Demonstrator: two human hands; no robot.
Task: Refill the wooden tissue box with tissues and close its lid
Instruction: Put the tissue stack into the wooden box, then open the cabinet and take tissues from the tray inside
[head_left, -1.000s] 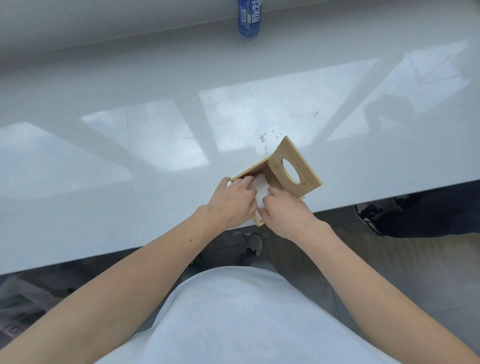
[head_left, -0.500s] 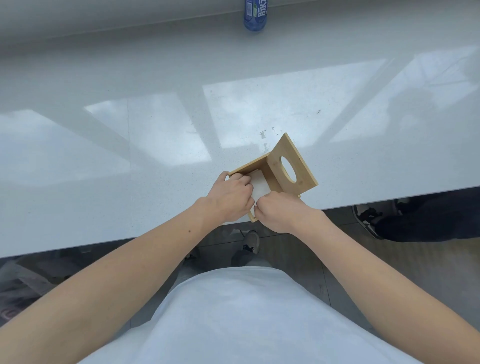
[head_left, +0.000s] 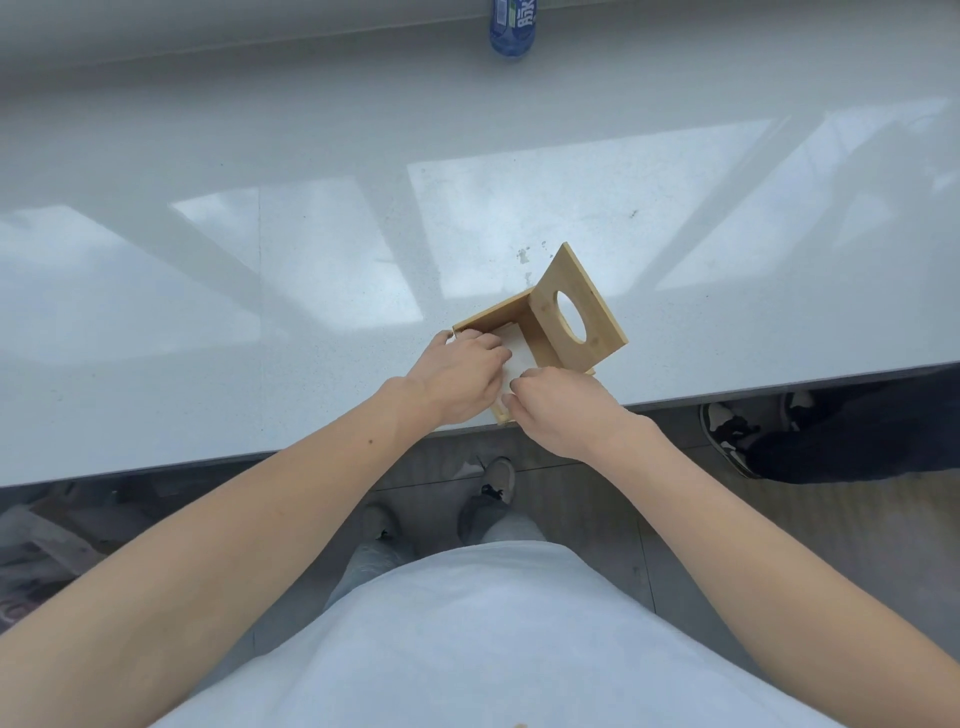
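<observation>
A small wooden tissue box (head_left: 493, 314) sits at the near edge of the white counter (head_left: 260, 312). Its lid (head_left: 576, 304), which has an oval hole, stands swung up on the right side. White tissues (head_left: 517, 348) lie inside the box. My left hand (head_left: 457, 371) is over the box's left half, fingers curled down onto the tissues. My right hand (head_left: 561, 405) is at the box's near right corner, fingertips pressing on the tissues' edge. Both hands hide most of the box opening.
A blue bottle (head_left: 511, 28) stands at the far edge of the counter. Another person's dark shoe and trouser leg (head_left: 779, 441) are on the floor to the right, under the counter edge. My own feet (head_left: 488, 499) are below the box.
Both hands stay on the tissues in the box; the fingers have shifted slightly, pushing the tissues down. The lid stays up. The camera has tilted a little.
</observation>
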